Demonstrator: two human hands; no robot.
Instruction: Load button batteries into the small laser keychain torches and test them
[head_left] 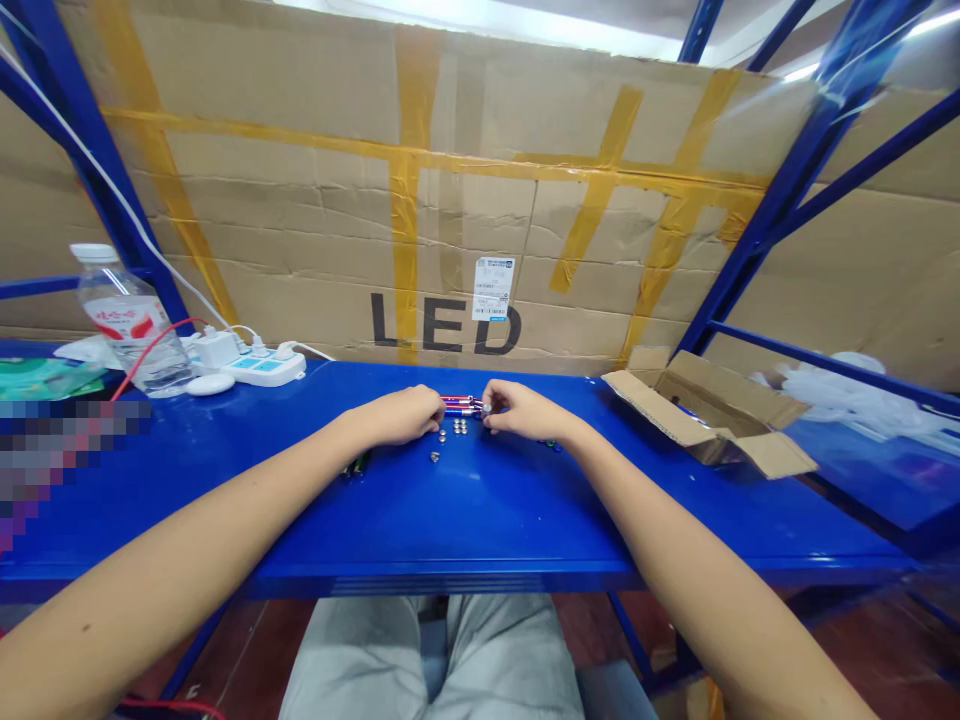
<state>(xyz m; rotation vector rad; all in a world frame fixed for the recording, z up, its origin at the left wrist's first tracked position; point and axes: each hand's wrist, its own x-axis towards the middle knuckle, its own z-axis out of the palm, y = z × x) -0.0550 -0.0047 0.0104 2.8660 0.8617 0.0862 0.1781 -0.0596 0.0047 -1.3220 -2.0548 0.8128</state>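
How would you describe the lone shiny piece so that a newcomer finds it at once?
On the blue table, find the left hand by the slim tubes. Small shiny pieces lie nearer the person there; the lone shiny piece sits apart from the others, closest to the table's front edge.

Sole view: from wearer's head, above lap (pixel 345 655), close over blue table (pixel 480 520), facing forward-down toward cardboard (pixel 300 230).

On the table (pixel 480 520), small parts (pixel 457 427) lie before rods (pixel 457 405), bottle (pixel 129 322) left, carton (pixel 661 410) right.
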